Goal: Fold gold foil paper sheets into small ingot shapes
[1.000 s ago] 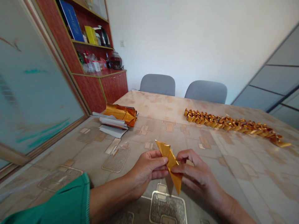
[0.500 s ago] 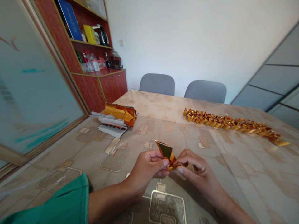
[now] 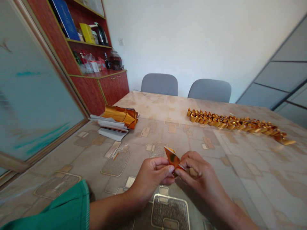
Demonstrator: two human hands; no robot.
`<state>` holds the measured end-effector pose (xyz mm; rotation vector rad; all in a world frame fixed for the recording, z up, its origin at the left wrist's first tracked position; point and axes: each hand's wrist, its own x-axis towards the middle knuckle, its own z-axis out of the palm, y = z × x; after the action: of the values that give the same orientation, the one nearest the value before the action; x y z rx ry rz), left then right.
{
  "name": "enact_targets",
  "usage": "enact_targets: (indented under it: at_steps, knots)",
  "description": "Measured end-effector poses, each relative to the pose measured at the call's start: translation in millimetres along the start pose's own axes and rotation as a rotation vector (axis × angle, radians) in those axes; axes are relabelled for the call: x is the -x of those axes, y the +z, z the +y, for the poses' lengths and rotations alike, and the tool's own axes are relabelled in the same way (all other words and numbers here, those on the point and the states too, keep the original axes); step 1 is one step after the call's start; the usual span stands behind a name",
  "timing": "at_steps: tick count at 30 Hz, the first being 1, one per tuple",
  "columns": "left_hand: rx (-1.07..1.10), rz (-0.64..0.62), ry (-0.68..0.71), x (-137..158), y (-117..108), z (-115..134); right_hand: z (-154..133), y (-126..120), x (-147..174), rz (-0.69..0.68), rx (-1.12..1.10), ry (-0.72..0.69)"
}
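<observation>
A folded piece of gold foil paper (image 3: 172, 157) is held above the table between both hands, one pointed corner sticking up. My left hand (image 3: 155, 172) pinches its lower left part between thumb and fingers. On the other side, my right hand (image 3: 195, 167) is closed on the right end of the same paper, thumb below and fingers above. The fingertips hide the paper's lower folds. A long row of folded gold foil pieces (image 3: 230, 122) lies at the right, beyond my right hand. To the left rests a stack of gold foil sheets (image 3: 121, 115) with pale undersides.
A patterned cloth covers the table (image 3: 141, 143). Two grey chairs, one a left chair (image 3: 159, 84) and one a right chair (image 3: 209, 90), stand at the far edge. Behind on the left is a red-brown cabinet (image 3: 112, 86) with bottles and a kettle.
The foil's raised flap has tipped to the right and looks narrower. My right hand has come closer to my left, its fingers now higher on the paper. The view has shifted slightly.
</observation>
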<state>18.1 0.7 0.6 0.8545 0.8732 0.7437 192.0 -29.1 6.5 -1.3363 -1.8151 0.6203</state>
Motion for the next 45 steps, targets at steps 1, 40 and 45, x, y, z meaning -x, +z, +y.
enact_targets:
  at_steps: [1, 40, 45]
  knots:
    - [0.005, -0.002, -0.004, 0, 0, 0, -1, -1, 0, -0.002, -0.008, -0.010]
    - [0.228, 0.034, 0.035, -3, 1, 2, 7, 16, 1, 0.002, -0.702, 0.370]
    - [0.251, 0.020, 0.022, -2, 2, 2, 6, 22, 6, 0.061, -0.751, 0.374]
